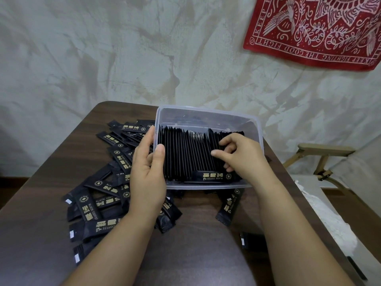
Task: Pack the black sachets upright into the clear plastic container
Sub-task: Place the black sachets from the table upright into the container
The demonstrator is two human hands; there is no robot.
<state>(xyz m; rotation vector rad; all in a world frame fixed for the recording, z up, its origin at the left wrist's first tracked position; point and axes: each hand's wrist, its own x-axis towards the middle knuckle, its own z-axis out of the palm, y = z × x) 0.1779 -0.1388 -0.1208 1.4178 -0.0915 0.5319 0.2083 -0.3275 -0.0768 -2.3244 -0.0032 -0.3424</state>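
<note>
Head view: our left hand (pixel 147 174) grips the container (pixel 206 109) by its left wall, thumb inside. Our right hand (pixel 239 155), fingers curled, pinches upright sachets (pixel 185 153) inside it at the right. Loose sachets (pixel 99 203) lie left on the table (pixel 195 244).

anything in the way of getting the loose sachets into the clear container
No lid: the container is open-topped. But the left hand grips its left wall, between the loose sachets and it, and the right hand pinches the packed row.

Sachets (pixel 185 155) stand in the container (pixel 206 112) on the table (pixel 195 234); loose sachets (pixel 99 203) lie left.
</note>
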